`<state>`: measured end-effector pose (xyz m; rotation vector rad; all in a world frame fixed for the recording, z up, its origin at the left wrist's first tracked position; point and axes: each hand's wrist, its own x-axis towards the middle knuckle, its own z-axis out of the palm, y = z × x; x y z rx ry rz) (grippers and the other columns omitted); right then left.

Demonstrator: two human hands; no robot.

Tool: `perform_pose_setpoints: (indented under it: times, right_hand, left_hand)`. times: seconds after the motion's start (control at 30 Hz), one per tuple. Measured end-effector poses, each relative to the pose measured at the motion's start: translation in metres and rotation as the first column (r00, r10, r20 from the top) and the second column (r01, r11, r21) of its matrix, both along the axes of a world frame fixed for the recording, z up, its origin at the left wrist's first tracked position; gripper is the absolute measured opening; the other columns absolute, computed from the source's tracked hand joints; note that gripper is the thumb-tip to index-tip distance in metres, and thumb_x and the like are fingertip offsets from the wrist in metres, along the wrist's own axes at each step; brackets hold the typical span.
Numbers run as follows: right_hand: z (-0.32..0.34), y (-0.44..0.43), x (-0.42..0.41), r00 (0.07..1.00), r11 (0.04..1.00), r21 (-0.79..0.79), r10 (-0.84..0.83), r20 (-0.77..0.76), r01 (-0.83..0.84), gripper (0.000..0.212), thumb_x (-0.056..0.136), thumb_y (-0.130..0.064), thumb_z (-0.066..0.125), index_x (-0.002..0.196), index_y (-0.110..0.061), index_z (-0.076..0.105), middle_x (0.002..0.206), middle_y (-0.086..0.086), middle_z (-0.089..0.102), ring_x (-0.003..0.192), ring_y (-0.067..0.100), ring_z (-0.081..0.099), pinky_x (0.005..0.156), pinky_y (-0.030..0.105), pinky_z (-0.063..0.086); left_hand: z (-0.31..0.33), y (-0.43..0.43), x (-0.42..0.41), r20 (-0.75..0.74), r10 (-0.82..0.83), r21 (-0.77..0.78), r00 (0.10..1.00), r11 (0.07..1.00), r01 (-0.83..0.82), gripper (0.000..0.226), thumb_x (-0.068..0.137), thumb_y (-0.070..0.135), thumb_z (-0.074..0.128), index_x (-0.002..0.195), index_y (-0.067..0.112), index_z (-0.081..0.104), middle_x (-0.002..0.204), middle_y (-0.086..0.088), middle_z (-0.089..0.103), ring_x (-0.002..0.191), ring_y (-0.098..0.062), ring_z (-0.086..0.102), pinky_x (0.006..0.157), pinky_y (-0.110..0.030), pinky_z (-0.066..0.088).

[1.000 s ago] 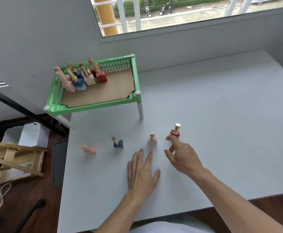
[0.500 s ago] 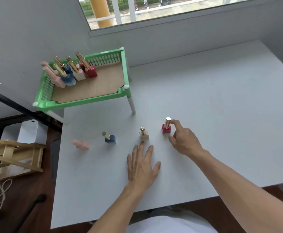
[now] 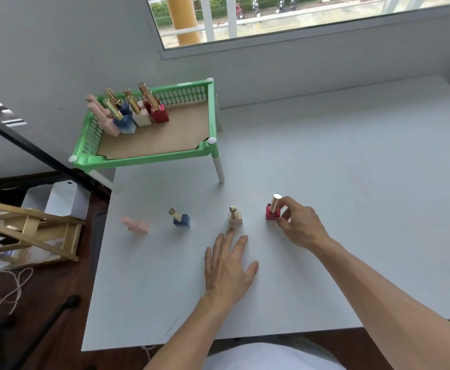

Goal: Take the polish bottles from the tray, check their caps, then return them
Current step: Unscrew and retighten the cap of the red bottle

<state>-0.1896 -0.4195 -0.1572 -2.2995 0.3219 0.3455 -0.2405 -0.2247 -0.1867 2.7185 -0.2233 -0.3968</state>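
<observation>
Four btls [image 3: 235,219] near tray [image 3: 149,158], R grip [image 3: 302,228] pinching red btl [image 3: 272,213], L grip [image 3: 227,268] flat open

Right of the green tray [image 3: 149,159] the table [image 3: 352,156] lies open, as does the tray's front half, while clustered bottles [image 3: 138,116] fill its back-left corner and a bottle row [image 3: 181,220] stands before it.

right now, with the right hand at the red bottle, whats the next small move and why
Probably lift the red bottle and bring the left hand over to test its gold cap. The right hand curls round that bottle, which stands upright on the table, while the left hand lies flat and free near the cream bottle.
</observation>
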Motion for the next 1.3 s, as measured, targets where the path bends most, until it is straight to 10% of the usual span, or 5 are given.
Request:
perform_pose_setpoints:
  times: [0.2, 0.5, 0.83, 1.17, 1.3]
  right_hand:
    - [0.033, 0.002, -0.006, 0.998, 0.990, 0.139, -0.039, 0.044, 0.033, 0.017, 0.084, -0.022, 0.057, 0.095, -0.035, 0.055, 0.083, -0.013, 0.066, 0.069, 0.018, 0.068, 0.057, 0.029, 0.050]
    - [0.114, 0.032, -0.002, 0.984, 0.946, 0.315, 0.020, 0.175, -0.075, 0.017, 0.081, -0.014, 0.059, 0.094, -0.025, 0.061, 0.078, -0.004, 0.070, 0.062, 0.015, 0.068, 0.068, 0.034, 0.052]
    - [0.167, 0.055, -0.003, 0.959, 0.795, 0.575, 0.025, 0.284, -0.191, 0.017, 0.084, 0.001, 0.061, 0.091, -0.014, 0.064, 0.067, -0.005, 0.069, 0.055, 0.007, 0.062, 0.050, 0.010, 0.042]
    - [0.195, 0.029, -0.006, 0.954, 0.763, 0.629, -0.056, 0.293, -0.148, 0.039, 0.076, -0.025, 0.071, 0.113, -0.020, 0.059, 0.073, -0.002, 0.066, 0.058, 0.014, 0.053, 0.055, 0.020, 0.040]
    - [0.198, 0.028, -0.004, 0.926, 0.771, 0.609, -0.066, 0.370, -0.188, 0.014, 0.086, -0.016, 0.058, 0.098, -0.015, 0.063, 0.067, 0.000, 0.064, 0.055, 0.014, 0.053, 0.052, 0.019, 0.040]
  left_hand:
    - [0.025, 0.009, 0.005, 0.112, 0.117, -0.269, 0.987, 0.960, -0.083, 0.044, 0.083, 0.048, 0.058, 0.124, 0.033, 0.049, 0.144, 0.008, 0.039, 0.129, -0.011, 0.038, 0.094, -0.029, 0.041]
    - [0.101, 0.014, 0.034, -0.067, 0.252, -0.705, 0.965, 0.673, -0.224, 0.023, 0.080, 0.050, 0.060, 0.101, 0.046, 0.051, 0.103, 0.012, 0.067, 0.092, 0.010, 0.060, 0.067, -0.004, 0.042]
    - [0.160, 0.021, 0.055, -0.127, 0.098, -0.954, 0.987, 0.262, -0.148, 0.019, 0.082, 0.030, 0.061, 0.101, 0.026, 0.063, 0.096, -0.004, 0.074, 0.087, -0.020, 0.070, 0.062, -0.020, 0.052]
    - [0.170, 0.028, 0.059, -0.105, 0.065, -0.966, 0.992, 0.232, -0.118, 0.013, 0.079, 0.033, 0.064, 0.092, 0.032, 0.067, 0.086, 0.006, 0.074, 0.072, -0.011, 0.068, 0.069, -0.019, 0.052]
    - [0.170, 0.030, 0.058, -0.122, 0.073, -0.965, 0.990, 0.225, -0.136, 0.014, 0.079, 0.031, 0.063, 0.092, 0.028, 0.068, 0.082, 0.008, 0.074, 0.066, -0.007, 0.064, 0.066, -0.019, 0.053]
